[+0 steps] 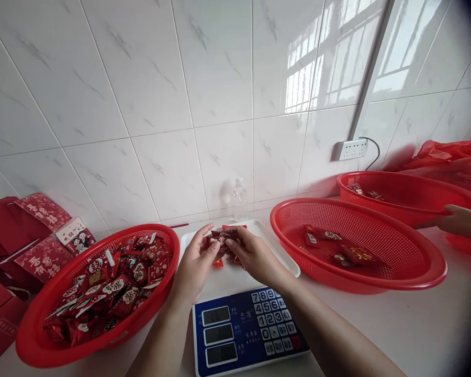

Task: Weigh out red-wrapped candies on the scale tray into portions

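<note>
Both of my hands meet over the white weighing tray (288, 262) of a digital scale (235, 327). My left hand (196, 256) and my right hand (255, 254) pinch a dark red wrapped candy packet (220, 238) between thumbs and fingers. Under and behind the fingers, more red packets (219, 263) lie on the tray, partly hidden. Left of my hands a red perforated basket (27, 335) holds many red packets with white lettering (115, 285). To the right, another red basket (412, 272) has several packets (333, 248) at its bottom.
A third red basket (400, 183) stands at the far right, with another person's hand (455, 222) at its rim. Red gift boxes (39, 262) are stacked at the left. A clear plastic bottle (240, 199) stands against the tiled wall, and a power strip (352, 150) hangs there.
</note>
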Motion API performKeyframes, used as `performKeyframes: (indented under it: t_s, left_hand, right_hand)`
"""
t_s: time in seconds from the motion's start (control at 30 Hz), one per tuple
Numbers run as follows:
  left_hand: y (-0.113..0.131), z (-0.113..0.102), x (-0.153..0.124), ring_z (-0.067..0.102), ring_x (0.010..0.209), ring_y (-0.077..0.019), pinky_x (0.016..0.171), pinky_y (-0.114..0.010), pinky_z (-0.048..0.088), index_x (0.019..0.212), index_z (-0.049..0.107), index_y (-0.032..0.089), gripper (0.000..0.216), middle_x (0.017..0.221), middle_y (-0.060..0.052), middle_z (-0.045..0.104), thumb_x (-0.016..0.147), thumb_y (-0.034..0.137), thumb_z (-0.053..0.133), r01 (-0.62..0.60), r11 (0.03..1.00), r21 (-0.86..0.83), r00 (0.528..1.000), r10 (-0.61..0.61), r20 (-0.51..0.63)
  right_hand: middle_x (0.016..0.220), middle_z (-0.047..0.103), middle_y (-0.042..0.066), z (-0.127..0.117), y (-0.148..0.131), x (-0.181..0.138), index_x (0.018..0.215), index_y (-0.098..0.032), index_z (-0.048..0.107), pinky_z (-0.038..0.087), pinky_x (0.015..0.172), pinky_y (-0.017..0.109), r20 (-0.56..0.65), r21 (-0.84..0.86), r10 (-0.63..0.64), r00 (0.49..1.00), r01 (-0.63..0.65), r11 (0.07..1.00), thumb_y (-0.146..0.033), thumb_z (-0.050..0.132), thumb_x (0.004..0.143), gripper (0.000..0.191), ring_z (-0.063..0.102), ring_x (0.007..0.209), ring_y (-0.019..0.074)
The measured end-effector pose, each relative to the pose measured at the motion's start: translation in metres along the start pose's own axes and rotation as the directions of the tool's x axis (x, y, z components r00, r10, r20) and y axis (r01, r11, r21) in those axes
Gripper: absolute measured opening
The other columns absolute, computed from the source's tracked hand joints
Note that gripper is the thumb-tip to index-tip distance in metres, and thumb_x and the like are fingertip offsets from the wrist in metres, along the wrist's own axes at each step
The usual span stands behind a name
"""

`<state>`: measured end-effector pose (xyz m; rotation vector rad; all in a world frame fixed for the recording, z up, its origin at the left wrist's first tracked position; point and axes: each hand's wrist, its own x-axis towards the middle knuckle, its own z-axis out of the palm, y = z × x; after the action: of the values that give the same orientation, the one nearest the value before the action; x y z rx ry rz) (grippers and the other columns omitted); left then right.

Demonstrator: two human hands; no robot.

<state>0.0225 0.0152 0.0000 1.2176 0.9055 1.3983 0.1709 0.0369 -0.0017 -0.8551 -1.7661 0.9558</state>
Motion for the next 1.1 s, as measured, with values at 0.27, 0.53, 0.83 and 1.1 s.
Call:
performKeyframes:
  t_s: [0.27,0.53,0.83,1.1]
  left_hand:
    - [-0.005,-0.005,0.004,0.064,0.093,-0.0196,0.085,-0.033,0.051,0.13,0.048,0.022,0.055,0.106,-0.007,0.066,0.079,0.036,0.064,-0.017,0.986,0.165,1.0,0.016,0.007]
    - [-0.009,-0.015,0.004,0.066,0.082,-0.022,0.079,-0.035,0.05,0.093,0.063,0.021,0.018,0.089,-0.006,0.069,0.078,0.03,0.062,-0.001,0.876,0.482,0.982,-0.09,0.165]
    - [-0.014,-0.009,0.003,0.059,0.084,-0.0221,0.069,-0.03,0.041,0.085,0.063,0.023,0.01,0.096,-0.004,0.058,0.076,0.026,0.059,-0.061,0.301,0.952,0.998,0.032,0.054]
    - [-0.017,-0.011,0.001,0.06,0.091,-0.025,0.078,-0.03,0.043,0.085,0.07,0.025,0.016,0.096,-0.007,0.064,0.073,0.023,0.06,-0.144,0.525,0.839,0.981,-0.033,0.189]
  right_hand:
    - [0.064,0.057,0.0,-0.002,0.007,0.005,0.099,-0.021,0.058,0.041,0.051,0.027,-0.076,-0.188,-0.017,0.997,0.003,0.982,-0.036,0.035,0.093,0.028,0.05,0.052,0.0132]
    - [0.082,0.062,0.004,-0.03,0.016,0.013,0.087,-0.022,0.058,0.046,0.061,0.029,-0.259,-0.319,-0.09,0.962,0.003,0.948,-0.036,0.036,0.092,0.027,0.059,0.071,0.0168]
    - [0.082,0.066,0.002,-0.034,0.016,0.012,0.083,-0.022,0.061,0.047,0.068,0.029,-0.269,-0.365,-0.12,0.956,0.014,0.931,-0.028,0.044,0.088,0.019,0.06,0.074,0.0162]
    - [0.088,0.067,0.004,-0.016,0.015,0.011,0.096,-0.023,0.061,0.046,0.073,0.031,-0.187,-0.386,-0.128,0.974,0.047,0.921,-0.021,0.045,0.085,0.02,0.061,0.083,0.0184]
